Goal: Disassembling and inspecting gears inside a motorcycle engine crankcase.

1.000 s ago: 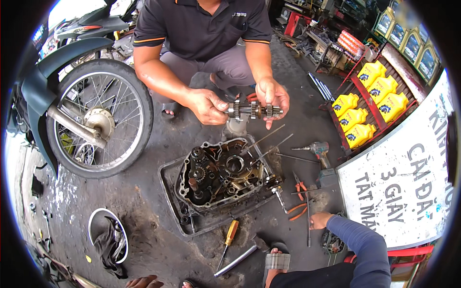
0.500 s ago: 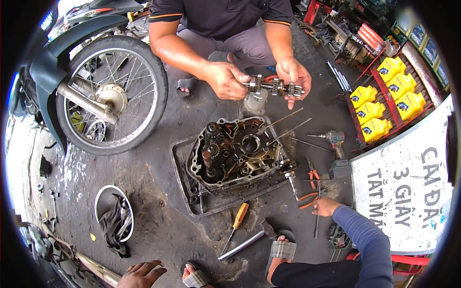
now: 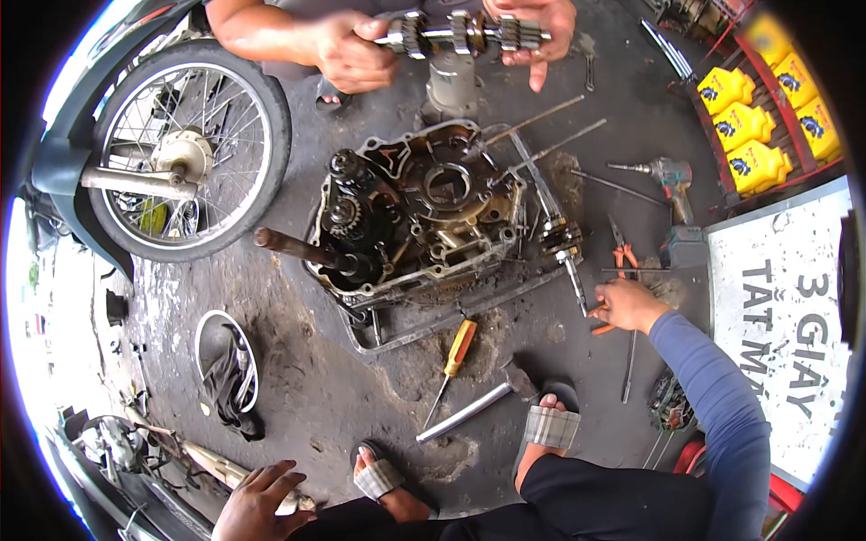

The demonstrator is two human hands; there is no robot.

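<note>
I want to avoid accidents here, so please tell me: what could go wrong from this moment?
The gear shaft, held up in the co-worker's hands, could slip and be damaged. The engine case is open, so grit from the dirty floor might get inside. The hammer and screwdriver lie near the person's open-toed sandals, so a foot could perhaps catch on them.

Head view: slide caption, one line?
Right hand by pliers beside an open engine case; opposite, a co-worker's hands hold a gear shaft.
</note>
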